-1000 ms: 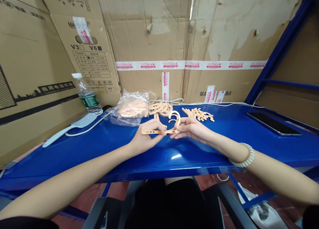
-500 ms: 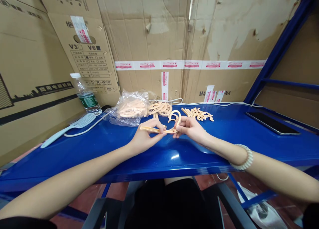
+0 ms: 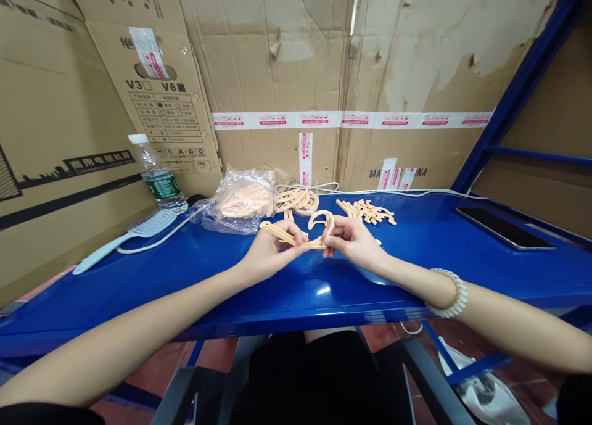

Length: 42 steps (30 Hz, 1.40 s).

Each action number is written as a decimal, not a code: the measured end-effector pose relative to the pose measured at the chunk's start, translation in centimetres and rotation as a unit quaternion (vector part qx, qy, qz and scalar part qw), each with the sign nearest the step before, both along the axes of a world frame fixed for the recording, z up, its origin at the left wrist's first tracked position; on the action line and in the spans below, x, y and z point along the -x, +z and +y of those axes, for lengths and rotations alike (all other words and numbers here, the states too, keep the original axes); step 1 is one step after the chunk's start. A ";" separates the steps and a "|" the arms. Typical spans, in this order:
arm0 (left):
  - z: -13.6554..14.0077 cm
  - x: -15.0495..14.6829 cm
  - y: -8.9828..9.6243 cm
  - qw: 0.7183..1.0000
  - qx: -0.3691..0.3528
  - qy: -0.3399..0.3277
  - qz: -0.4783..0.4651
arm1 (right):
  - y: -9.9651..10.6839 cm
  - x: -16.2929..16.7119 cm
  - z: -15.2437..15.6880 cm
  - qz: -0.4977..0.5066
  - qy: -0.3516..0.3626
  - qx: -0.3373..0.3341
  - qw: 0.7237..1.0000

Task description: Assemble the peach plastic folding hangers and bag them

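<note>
One pale hook curves up just beside the right hand, whose thumb and fingers pinch its base, while the left hand, also nearly closed, grips the slim bar that runs toward the right hand. Both parts look like light, stiff, smooth plastic that may slip a little or crack if bent; holding close to where they appear to meet, between the hands, seems steadier than taking the hook's tip.

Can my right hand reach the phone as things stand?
Likely yes: nothing appears to block the way from your right hand to the phone, though that hand holds a hooked piece.
</note>
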<state>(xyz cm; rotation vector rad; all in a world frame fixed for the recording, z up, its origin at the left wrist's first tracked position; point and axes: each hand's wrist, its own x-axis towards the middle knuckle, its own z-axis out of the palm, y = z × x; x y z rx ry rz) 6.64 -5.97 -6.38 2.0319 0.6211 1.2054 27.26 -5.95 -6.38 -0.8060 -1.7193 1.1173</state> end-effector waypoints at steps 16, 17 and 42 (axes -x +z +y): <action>-0.4 -0.1 -0.2 0.997 -0.069 0.030 0.019 | 0.2 0.3 -0.7 -0.078 -0.032 -0.042 0.996; -0.5 -0.2 -0.2 0.994 -0.095 0.040 0.031 | 0.2 0.3 -0.7 -0.075 -0.034 -0.036 0.996; -0.4 -1.2 -0.2 0.977 0.201 0.006 -0.070 | 0.6 0.5 -0.2 0.076 0.017 0.127 0.989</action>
